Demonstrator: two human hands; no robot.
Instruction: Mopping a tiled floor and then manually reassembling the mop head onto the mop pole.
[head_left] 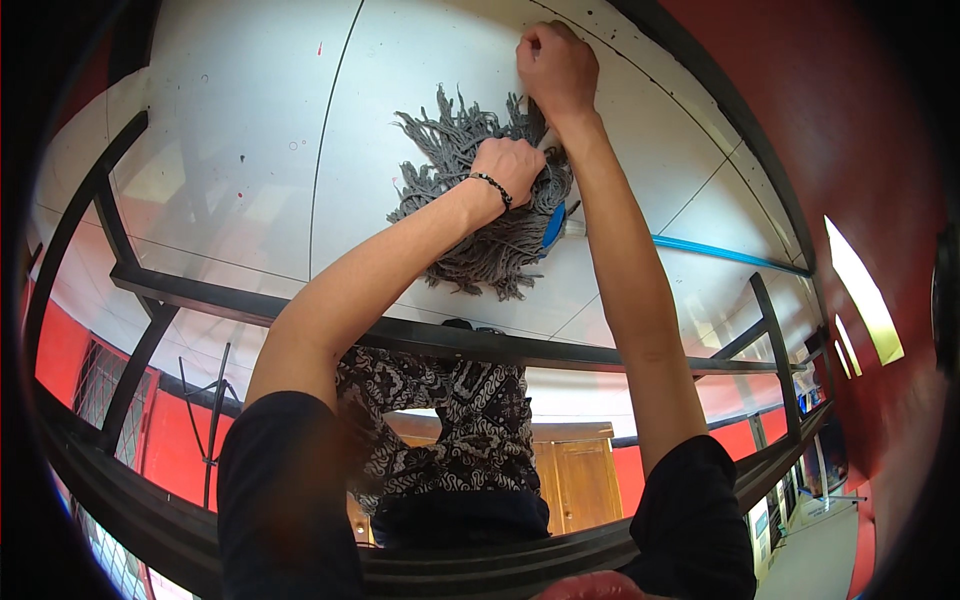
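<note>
A grey string mop head point(450, 150) lies spread on the white tiled floor, its strands fanned out mostly to the left and downward. A blue clamp point(554, 226) joins it to a bright blue handle point(720, 252), which runs off to the right behind my right forearm. My left hand point(510, 168), with a dark beaded bracelet at the wrist, is closed on the mop head's strands near its upper right. Farther out, past the top right of the strands, my right hand point(560, 68) makes a fist. Whatever it may grip is hidden by the fingers.
A black metal rail point(460, 342) crosses between me and the mop, beneath my forearms. Black frame legs point(100, 200) rise at the left. White floor tiles point(230, 130) with dark joints surround the mop. A red wall point(850, 130) stands right; a wooden cabinet point(585, 480) shows below.
</note>
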